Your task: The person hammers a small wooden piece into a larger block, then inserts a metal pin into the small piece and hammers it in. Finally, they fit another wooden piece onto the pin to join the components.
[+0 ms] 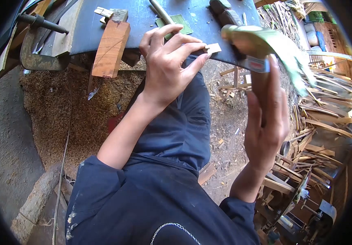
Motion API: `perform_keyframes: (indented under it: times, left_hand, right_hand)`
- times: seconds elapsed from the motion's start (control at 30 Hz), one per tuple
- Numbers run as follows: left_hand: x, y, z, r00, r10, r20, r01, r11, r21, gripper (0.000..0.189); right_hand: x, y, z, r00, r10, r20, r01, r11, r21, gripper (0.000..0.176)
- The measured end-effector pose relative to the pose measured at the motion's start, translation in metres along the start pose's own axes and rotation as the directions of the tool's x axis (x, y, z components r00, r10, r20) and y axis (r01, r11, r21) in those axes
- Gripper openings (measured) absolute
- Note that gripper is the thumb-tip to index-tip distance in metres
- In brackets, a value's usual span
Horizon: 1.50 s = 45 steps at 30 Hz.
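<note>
My right hand is wrapped around the handle of a claw hammer, raised at the right of the view. The hammer's head is smeared by motion, and a label shows on its handle just below it. At the table's near edge, my left hand pinches a small pale piece of wood between thumb and fingertips. Something small and dark shows at those fingertips, too small to name. Beyond the left hand lie a green flat pad and a round rod.
The blue tabletop carries a reddish wood block overhanging its edge and a dark block. A metal clamp grips boards at the left. Wood strips and machinery crowd the right. Sawdust covers the floor.
</note>
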<state>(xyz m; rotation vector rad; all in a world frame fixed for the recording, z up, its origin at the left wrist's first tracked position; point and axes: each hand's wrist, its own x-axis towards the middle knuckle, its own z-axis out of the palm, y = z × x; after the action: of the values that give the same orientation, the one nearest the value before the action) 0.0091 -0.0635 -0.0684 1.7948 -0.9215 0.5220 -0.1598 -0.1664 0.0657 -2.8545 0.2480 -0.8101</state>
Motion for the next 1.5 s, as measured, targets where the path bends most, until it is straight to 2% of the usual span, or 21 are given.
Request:
perform_keyframes:
  times: [0.13, 0.27, 0.4, 0.53, 0.63, 0.7, 0.83, 0.9, 1.0, 1.07, 1.1, 1.2, 1.5]
  left_hand:
    - [0.000, 0.000, 0.000, 1.000, -0.006, 0.007, 0.006, 1.000, 0.002, 0.022]
    - [0.001, 0.000, -0.001, 1.000, 0.000, -0.001, 0.000, 1.000, -0.002, 0.021]
    - [-0.002, -0.003, 0.004, 1.000, -0.003, -0.012, 0.002, 1.000, -0.030, 0.018]
    - [-0.002, -0.003, 0.005, 1.000, 0.004, -0.013, -0.004, 1.000, -0.028, 0.018]
    - [0.000, -0.002, 0.002, 1.000, 0.008, -0.013, -0.008, 1.000, -0.003, 0.019]
    - [0.000, 0.000, 0.000, 1.000, 0.009, -0.003, -0.009, 1.000, 0.003, 0.022]
    - [-0.001, -0.003, 0.005, 1.000, 0.004, -0.019, -0.004, 1.000, -0.026, 0.018]
    - [-0.001, -0.003, 0.004, 1.000, 0.008, -0.016, -0.008, 1.000, -0.016, 0.018]
    - [0.001, 0.000, -0.002, 1.000, 0.003, 0.009, -0.004, 1.000, 0.011, 0.022]
    - [0.001, 0.000, -0.001, 1.000, 0.000, 0.005, 0.000, 1.000, 0.002, 0.022]
    - [0.001, 0.000, -0.001, 1.000, -0.003, 0.003, 0.003, 1.000, -0.003, 0.022]
    - [0.000, -0.002, 0.000, 1.000, -0.002, 0.011, 0.002, 1.000, -0.003, 0.024]
    - [0.000, 0.000, 0.000, 1.000, -0.009, -0.001, 0.009, 1.000, 0.006, 0.023]
  right_hand:
    - [-0.002, 0.005, 0.008, 0.999, -0.032, -0.024, 0.033, 0.999, 0.038, 0.056]
    - [-0.002, 0.001, 0.011, 0.985, 0.065, 0.159, -0.055, 0.996, -0.069, 0.052]
    - [-0.001, -0.002, -0.001, 0.997, -0.014, 0.071, 0.016, 0.999, -0.035, 0.055]
    - [0.001, -0.001, -0.001, 0.996, -0.074, 0.058, 0.076, 0.997, -0.019, 0.055]
    - [-0.007, 0.003, 0.017, 0.988, 0.039, 0.148, -0.024, 0.995, -0.100, 0.060]
    - [-0.004, -0.002, 0.011, 0.991, 0.040, 0.127, -0.027, 0.995, -0.098, 0.057]
    - [-0.001, -0.002, 0.005, 1.000, -0.019, -0.011, 0.019, 1.000, -0.022, 0.034]
    - [-0.003, 0.003, 0.010, 0.999, -0.038, -0.024, 0.038, 0.999, 0.004, 0.035]
    - [-0.006, 0.002, 0.014, 0.983, 0.056, 0.176, -0.035, 0.993, -0.116, 0.060]
    - [-0.006, -0.001, 0.013, 0.990, 0.050, 0.132, -0.045, 0.998, -0.043, 0.053]
    - [-0.006, 0.002, 0.013, 0.998, 0.004, 0.064, -0.001, 0.999, -0.035, 0.049]
    - [-0.004, -0.002, -0.001, 0.999, -0.019, 0.034, 0.019, 1.000, -0.002, 0.053]
    - [-0.005, 0.001, 0.016, 0.982, 0.087, 0.167, -0.083, 0.996, -0.031, 0.054]
